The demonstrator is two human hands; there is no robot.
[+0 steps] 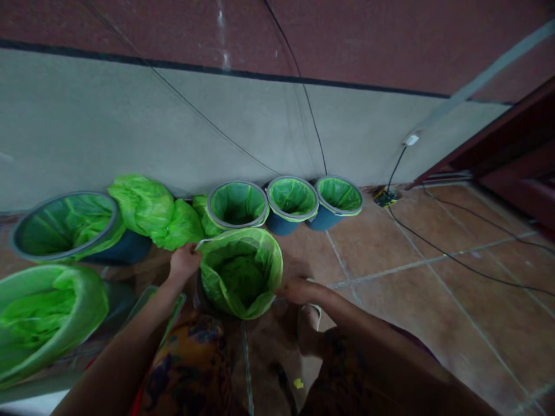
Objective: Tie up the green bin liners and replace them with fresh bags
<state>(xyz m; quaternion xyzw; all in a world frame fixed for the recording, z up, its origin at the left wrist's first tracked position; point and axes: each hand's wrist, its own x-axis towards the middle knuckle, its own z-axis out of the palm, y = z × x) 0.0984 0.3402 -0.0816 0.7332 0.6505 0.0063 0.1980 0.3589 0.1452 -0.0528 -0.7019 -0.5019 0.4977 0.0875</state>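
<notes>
A green mesh-like bag [273, 248] lines a bin in front of me, its mouth spread wide and folded over the rim. More green material [243, 274] lies inside it. My left hand [184, 261] pinches the bag's edge at the left, by a pale drawstring. At the right side, my right hand [297, 290] has its fingers closed on the same edge. Behind the bag stands a lined bin with a grey rim [238, 224], close to its far edge.
Two more lined bins, one middle [281, 225] and one right [325, 219], stand along the wall. Bunched green bags [143, 205], a large bin [134, 245] and a lined container [93, 297] are left. A black cable [459, 260] crosses the tiled floor [390, 300] at right.
</notes>
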